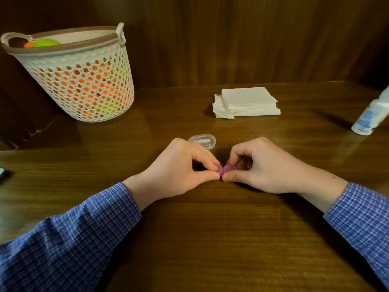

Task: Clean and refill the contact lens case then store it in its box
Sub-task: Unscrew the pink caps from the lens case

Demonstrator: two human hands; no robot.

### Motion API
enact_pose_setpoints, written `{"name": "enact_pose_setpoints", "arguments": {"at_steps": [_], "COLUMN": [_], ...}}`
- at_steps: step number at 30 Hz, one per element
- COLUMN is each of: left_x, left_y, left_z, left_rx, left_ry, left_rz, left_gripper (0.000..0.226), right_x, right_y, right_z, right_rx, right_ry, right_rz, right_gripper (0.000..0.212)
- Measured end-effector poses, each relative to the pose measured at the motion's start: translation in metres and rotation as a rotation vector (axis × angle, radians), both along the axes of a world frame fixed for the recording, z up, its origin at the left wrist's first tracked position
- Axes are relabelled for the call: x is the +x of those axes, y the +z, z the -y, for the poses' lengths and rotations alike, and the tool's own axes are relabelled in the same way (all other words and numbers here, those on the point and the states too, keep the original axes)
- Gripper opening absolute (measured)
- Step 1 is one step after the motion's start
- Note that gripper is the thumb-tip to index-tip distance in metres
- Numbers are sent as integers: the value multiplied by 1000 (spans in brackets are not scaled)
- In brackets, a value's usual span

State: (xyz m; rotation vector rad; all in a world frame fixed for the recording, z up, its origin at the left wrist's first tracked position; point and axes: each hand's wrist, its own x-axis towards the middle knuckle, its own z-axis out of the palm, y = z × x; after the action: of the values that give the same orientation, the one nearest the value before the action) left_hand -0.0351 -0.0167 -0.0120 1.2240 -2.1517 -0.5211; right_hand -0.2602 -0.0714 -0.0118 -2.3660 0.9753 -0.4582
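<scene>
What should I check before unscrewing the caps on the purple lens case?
1. Left hand and right hand both pinch the purple lens case: ok.
2. Caps on or off: cannot tell, fingers hide them.
3. Tissue stack on the table: ok.
4. Solution bottle upright at the right edge: ok; its cap is out of frame.
5. Clear storage box just behind the hands: ok.

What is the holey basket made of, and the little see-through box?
The basket looks like matte white plastic moulded as a mesh, orange and green showing through its holes. The little box seems to be clear glossy plastic: the table shows through it.
</scene>
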Motion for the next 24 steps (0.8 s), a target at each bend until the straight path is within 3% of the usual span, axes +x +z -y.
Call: {"name": "enact_pose_setpoints", "arguments": {"at_steps": [17, 24], "left_x": [-3, -5], "left_y": [3, 2], "left_z": [-5, -13], "left_rx": [3, -14], "left_ry": [17, 75], "left_rz": [38, 48], "left_gripper": [13, 14], "right_x": [0, -3], "right_y": [9, 6], "right_z": [10, 1], "right_rx": [50, 25], "right_ry": [175, 99], "right_rz": [-8, -4], "right_gripper": [13, 14]}}
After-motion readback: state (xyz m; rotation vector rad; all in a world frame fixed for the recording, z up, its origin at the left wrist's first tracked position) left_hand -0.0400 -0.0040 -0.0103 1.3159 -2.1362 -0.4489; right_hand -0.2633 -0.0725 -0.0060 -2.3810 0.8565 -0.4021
